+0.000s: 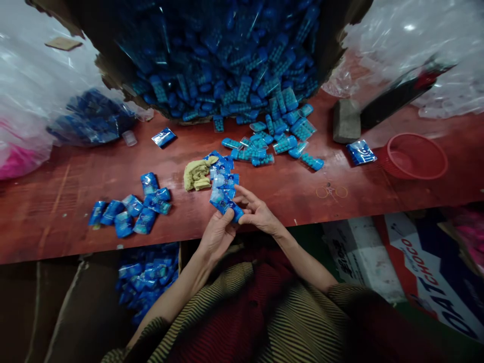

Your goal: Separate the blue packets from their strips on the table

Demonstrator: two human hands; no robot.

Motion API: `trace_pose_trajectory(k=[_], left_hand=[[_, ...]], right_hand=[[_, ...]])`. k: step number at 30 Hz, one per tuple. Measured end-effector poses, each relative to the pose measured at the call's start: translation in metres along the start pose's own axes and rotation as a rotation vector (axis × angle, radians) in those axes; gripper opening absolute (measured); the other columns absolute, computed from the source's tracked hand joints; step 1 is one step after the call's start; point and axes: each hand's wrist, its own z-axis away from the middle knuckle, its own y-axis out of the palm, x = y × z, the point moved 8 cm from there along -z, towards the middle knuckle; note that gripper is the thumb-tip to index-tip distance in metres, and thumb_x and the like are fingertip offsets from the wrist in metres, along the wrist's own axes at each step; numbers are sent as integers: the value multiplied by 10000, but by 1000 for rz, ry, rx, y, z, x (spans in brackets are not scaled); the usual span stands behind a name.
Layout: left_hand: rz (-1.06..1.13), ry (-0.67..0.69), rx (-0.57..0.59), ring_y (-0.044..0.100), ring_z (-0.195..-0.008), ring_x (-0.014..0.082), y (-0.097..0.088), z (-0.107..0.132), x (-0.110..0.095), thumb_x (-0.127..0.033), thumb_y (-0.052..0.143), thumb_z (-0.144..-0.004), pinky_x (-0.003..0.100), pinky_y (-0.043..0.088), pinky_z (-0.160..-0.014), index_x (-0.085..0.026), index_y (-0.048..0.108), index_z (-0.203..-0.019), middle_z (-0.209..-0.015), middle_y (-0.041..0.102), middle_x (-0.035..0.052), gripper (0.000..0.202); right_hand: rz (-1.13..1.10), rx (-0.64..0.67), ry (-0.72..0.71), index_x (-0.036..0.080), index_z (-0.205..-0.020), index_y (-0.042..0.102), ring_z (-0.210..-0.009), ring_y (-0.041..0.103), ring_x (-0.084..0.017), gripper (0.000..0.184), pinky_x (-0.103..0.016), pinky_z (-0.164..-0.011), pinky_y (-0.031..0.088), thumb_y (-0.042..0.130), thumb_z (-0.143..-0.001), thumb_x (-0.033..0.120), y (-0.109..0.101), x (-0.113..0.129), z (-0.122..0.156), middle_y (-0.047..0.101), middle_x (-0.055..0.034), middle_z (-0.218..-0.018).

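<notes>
Close to the table's front edge, my left hand (pixel 219 233) pinches a small glossy blue packet (pixel 235 210) between thumb and fingers. My right hand (pixel 260 214) closes on the packet's other side, its fingers curled and partly hiding it. Whether something sits inside the packet cannot be made out. Just beyond my fingers, flat blue printed wrappers (pixel 226 180) lie overlapped in a row, beside a crumpled yellowish cloth (pixel 197 174). Farther off, clear containers with blue caps and blue balls (pixel 257 146) lie loose. Several filled blue packets (pixel 133 206) rest to the left.
A large torn-edged box (pixel 108 75) of blue-capped containers stands at the back. To the right are a grey block (pixel 347 121), a red basket (pixel 416 157) and rubber bands (pixel 331 191). Below the table's left front, a carton holds blue packets (pixel 149 275).
</notes>
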Motion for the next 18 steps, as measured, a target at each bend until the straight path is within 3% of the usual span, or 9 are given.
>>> trace_pose_trajectory(k=[5,12,18], left_hand=[[-13,-21,5,666,-833,178,2,1,0,-304,731,-703,309,505,-848,-125,668,-925,-827,711,54,292],[33,-76,111,661,-915,212,7,3,6,-269,757,-670,303,485,-879,-111,675,-937,-830,719,81,321],[41,-40,102,666,-892,209,12,4,10,-311,784,-629,326,493,-889,-147,689,-851,-811,719,46,292]], right_hand=[[-16,-12,-16,331,-1336,427,-907,572,-110,825,-216,-782,502,804,-606,255,-3,2,0,580,3,-1062],[-42,-23,-17,317,-1326,439,-974,562,-134,886,-227,-806,496,845,-539,287,-6,2,5,556,-10,-1113],[-84,66,30,337,-1311,447,-922,571,-109,826,-191,-752,498,822,-579,261,6,6,9,557,-2,-1122]])
